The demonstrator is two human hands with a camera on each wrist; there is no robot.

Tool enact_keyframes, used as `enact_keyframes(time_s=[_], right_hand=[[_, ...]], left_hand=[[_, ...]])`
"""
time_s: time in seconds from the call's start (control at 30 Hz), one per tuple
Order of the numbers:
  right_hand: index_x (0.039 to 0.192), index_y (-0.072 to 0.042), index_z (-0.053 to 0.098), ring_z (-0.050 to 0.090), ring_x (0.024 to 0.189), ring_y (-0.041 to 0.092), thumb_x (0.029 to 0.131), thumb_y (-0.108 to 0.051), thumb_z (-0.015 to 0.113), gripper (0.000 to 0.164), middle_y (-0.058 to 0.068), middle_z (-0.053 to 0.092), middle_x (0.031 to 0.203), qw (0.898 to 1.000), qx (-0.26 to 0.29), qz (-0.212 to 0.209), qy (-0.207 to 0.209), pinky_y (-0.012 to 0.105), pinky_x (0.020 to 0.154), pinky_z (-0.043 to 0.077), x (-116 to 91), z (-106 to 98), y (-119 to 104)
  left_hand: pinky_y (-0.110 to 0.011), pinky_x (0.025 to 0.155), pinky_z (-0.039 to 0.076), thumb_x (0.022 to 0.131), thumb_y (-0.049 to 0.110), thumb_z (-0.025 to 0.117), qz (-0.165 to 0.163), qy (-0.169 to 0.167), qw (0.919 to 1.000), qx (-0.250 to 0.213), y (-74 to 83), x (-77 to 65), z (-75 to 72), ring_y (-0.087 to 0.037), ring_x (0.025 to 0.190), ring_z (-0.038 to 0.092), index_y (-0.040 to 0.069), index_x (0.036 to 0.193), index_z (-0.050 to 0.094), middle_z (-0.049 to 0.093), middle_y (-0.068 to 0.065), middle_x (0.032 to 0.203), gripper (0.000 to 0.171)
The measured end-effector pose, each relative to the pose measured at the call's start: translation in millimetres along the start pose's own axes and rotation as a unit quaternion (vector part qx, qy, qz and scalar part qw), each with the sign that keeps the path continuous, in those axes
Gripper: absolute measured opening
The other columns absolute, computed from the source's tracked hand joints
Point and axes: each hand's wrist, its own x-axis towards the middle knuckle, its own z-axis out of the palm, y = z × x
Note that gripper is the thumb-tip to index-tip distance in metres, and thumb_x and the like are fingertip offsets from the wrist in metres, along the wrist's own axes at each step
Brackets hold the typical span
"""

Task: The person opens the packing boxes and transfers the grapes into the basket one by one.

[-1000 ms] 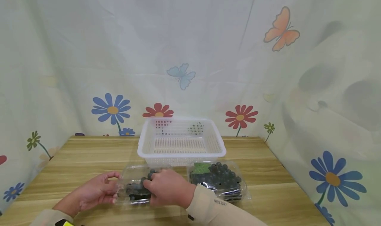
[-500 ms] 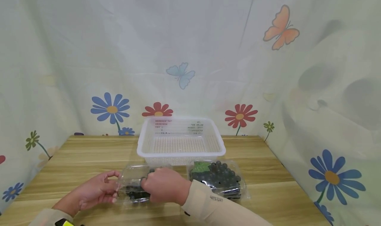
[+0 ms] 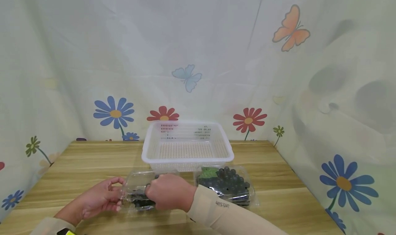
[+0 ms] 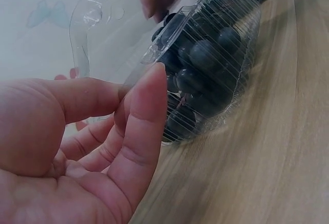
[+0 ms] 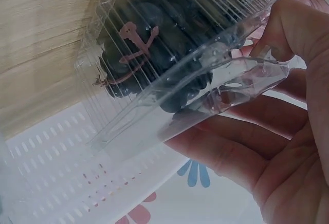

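In the head view, a clear plastic clamshell box (image 3: 138, 178) with dark grapes (image 4: 204, 54) in it stands on the table at left of centre. My left hand (image 3: 102, 198) pinches the box's left edge between thumb and index finger (image 4: 148, 106). Reaching over the box from the right, my right hand (image 3: 172, 192) hides part of its contents. The right wrist view shows its thumb at the plastic rim (image 5: 208, 57) and the other fingers behind the thin clear lid (image 5: 205, 106), gripping it. A brown stem (image 5: 136, 39) shows through the ribbed wall.
A second clear box (image 3: 251, 193) with dark grapes and a green leaf print (image 3: 209, 172) lies right of my right hand, partly behind the sleeve. A white perforated basket (image 3: 187, 161) stands behind both boxes on the wooden table (image 3: 102, 156). A flowered curtain (image 3: 213, 39) surrounds it.
My right hand has shifted slightly left over the box, covering more of the grapes there. The left hand keeps its place at the box's left edge.
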Motion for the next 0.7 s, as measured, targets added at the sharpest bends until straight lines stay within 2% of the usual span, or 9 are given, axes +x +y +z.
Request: enact_keyframes(time_s=[0.17, 0.3, 0.47, 0.57, 0.7], right_hand=[[0.077, -0.027, 0.061, 0.046, 0.052, 0.005, 0.081, -0.023, 0.074, 0.014, -0.015, 0.057, 0.067, 1.0, 0.002, -0.001, 0.002, 0.024, 0.049, 0.048, -0.5, 0.6, 0.1], [0.089, -0.024, 0.064, 0.052, 0.054, 0.004, 0.083, -0.027, 0.071, 0.01, -0.013, 0.061, 0.071, 0.999, -0.02, 0.01, 0.025, 0.024, 0.049, 0.049, -5.5, 4.3, -1.9], [0.104, -0.022, 0.068, 0.061, 0.066, 0.006, 0.082, -0.038, 0.072, 0.027, -0.007, 0.069, 0.082, 0.997, -0.029, 0.058, 0.047, 0.024, 0.054, 0.05, -14.4, 11.7, -6.0], [0.102, -0.022, 0.069, 0.06, 0.069, 0.008, 0.081, -0.042, 0.073, 0.03, -0.006, 0.068, 0.082, 0.995, -0.014, 0.088, 0.043, 0.024, 0.059, 0.051, -19.0, 12.6, -6.7], [0.097, -0.021, 0.07, 0.06, 0.07, 0.008, 0.079, -0.043, 0.076, 0.029, -0.007, 0.067, 0.079, 0.994, 0.011, 0.101, 0.028, 0.024, 0.065, 0.053, -20.8, 8.4, -6.2]], left_hand=[[-0.026, 0.073, 0.063, 0.102, 0.0, 0.053, 0.001, -0.001, 1.0, 0.0, -0.6, 0.1, -0.3, -0.011, 0.076, 0.068, 0.011, 0.124, 0.043, 0.067, 0.003, 0.09, 0.026], [-0.027, 0.072, 0.063, 0.102, 0.003, 0.055, -0.008, 0.013, 0.9999, 0.006, 0.9, -1.4, -0.7, -0.01, 0.076, 0.067, 0.013, 0.122, 0.045, 0.066, 0.002, 0.088, 0.025], [-0.027, 0.072, 0.063, 0.101, 0.003, 0.057, -0.016, 0.025, 0.9995, 0.006, 2.6, -1.6, -1.5, -0.01, 0.075, 0.067, 0.015, 0.119, 0.046, 0.064, 0.003, 0.085, 0.025], [-0.028, 0.072, 0.063, 0.101, 0.002, 0.057, -0.016, 0.023, 0.9996, 0.005, 2.8, -1.0, -1.9, -0.011, 0.074, 0.067, 0.015, 0.119, 0.046, 0.061, 0.004, 0.083, 0.025], [-0.029, 0.073, 0.063, 0.102, 0.002, 0.056, -0.01, 0.023, 0.9997, 0.006, 1.8, -0.5, -2.9, -0.011, 0.074, 0.068, 0.014, 0.12, 0.045, 0.061, 0.005, 0.083, 0.025]])
